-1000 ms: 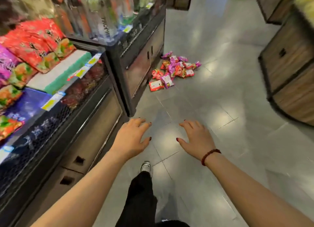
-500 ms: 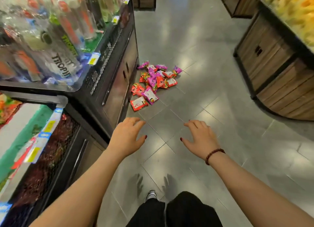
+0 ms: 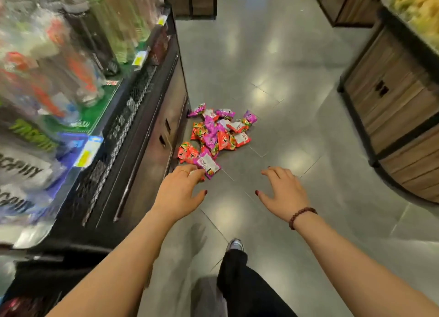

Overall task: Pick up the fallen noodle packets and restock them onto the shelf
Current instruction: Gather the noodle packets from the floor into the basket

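Lying in a loose heap on the grey tiled floor (image 3: 273,79), the red and purple noodle packets (image 3: 217,136) sit just beside the base of the black shelf unit (image 3: 152,117), whose upper tier carries bottled drinks (image 3: 78,62).

Status: no packet is lifted, and none is in either hand.

Left hand (image 3: 179,193): extended forward, fingers loosely spread, holding nothing. Its fingertips overlap the nearest packet (image 3: 209,164) in the view, but contact cannot be confirmed.

Right hand (image 3: 283,193): extended alongside, apart from the heap, fingers spread and empty. A bead bracelet (image 3: 300,216) sits at the wrist.

Judged progress: approach stage only.

Outstanding: gather every packet from the floor, locate the noodle shelf position, which is not identifiable here, and restock. The whole pick-and-restock cycle is yet to be done.
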Tool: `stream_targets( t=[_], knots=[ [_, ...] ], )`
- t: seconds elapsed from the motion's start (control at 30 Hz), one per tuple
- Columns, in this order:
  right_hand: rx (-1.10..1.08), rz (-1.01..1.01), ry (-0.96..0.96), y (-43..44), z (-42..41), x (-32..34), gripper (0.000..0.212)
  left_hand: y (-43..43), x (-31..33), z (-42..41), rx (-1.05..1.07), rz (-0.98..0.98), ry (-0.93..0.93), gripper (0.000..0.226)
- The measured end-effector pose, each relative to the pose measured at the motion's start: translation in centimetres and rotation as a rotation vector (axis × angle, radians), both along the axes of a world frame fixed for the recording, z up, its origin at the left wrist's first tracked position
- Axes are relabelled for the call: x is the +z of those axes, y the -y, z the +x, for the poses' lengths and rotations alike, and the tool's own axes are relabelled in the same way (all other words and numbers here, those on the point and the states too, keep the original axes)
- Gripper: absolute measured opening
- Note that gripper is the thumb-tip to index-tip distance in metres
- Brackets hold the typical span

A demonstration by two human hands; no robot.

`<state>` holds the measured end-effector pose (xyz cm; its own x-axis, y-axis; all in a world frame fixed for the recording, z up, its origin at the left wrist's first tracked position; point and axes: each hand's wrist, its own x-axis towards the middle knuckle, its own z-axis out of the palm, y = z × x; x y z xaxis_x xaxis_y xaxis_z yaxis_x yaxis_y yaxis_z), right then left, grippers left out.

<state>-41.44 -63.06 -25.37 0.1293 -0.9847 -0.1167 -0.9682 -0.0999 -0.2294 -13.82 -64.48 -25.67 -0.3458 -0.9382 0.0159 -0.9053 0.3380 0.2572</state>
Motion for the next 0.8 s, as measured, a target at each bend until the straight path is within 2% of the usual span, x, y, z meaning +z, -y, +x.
stream_targets(
  t=[0.13,0.6,0.8],
  knots=[
    [-0.009,0.012,0.007,8.7,-2.1,0.3,0.053,9.0,0.8,-2.0,0.031,0.033,-0.024,0.058],
    [-0.063,0.067,0.012,36.0,-3.9,-1.3,0.052,36.7,-2.8,-3.0,-0.024,0.063,-0.048,0.053],
    [-0.076,0.106,0.026,44.4,-4.9,-1.9,0.054,46.5,-3.2,-4.4,-0.055,0.125,-0.047,0.058]
  ],
)
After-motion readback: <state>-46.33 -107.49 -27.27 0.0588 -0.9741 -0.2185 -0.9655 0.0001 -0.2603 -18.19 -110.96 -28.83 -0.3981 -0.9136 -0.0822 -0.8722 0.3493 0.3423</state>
